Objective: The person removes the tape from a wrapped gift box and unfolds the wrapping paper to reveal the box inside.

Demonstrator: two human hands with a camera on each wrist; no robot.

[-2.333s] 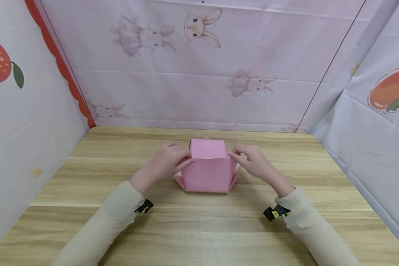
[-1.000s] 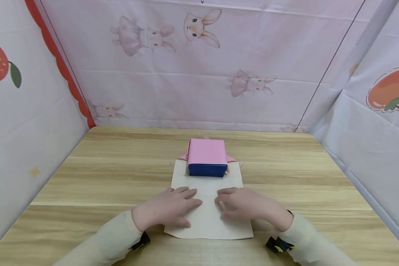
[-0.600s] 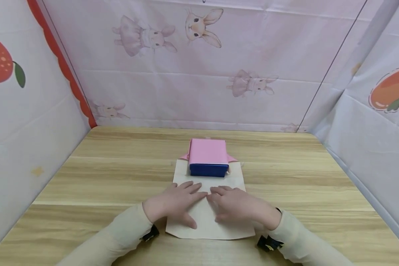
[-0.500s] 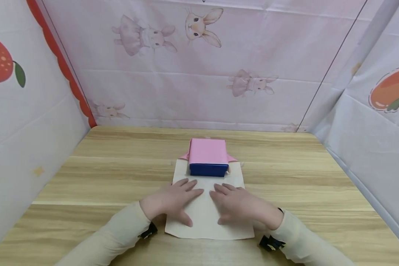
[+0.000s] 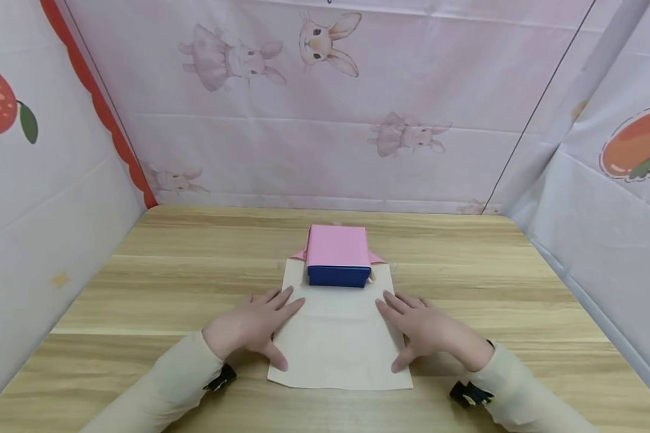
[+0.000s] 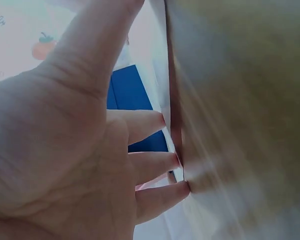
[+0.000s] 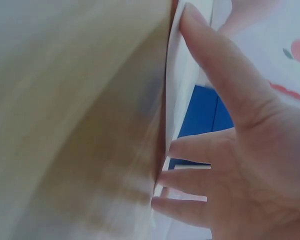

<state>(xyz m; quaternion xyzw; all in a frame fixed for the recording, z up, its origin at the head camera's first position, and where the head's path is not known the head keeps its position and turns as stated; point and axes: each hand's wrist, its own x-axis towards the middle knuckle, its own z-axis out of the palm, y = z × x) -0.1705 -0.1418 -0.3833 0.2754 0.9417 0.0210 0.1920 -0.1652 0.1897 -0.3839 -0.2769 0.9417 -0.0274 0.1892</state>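
Observation:
A blue box (image 5: 338, 276) sits at the far end of a sheet of wrapping paper, whose cream inner side (image 5: 340, 349) faces up. The paper's pink outer side (image 5: 338, 245) is folded over the box top. My left hand (image 5: 254, 325) rests with spread fingers on the sheet's left edge. On the right edge lies my right hand (image 5: 425, 328), its fingers spread likewise. In both wrist views the fingertips touch the paper's edge, with the blue box beyond. Neither hand grips anything.
Small pink flaps (image 5: 377, 258) stick out on either side of the box. The wooden table (image 5: 168, 288) is enclosed by a printed cloth backdrop (image 5: 314, 156) at the back and sides. Each wrist bears a black camera strap (image 5: 470, 394).
Earlier both hands pinched the raised paper's corners in front of the box. The paper now lies flat towards me, and the hands have spread from its middle to its side edges.

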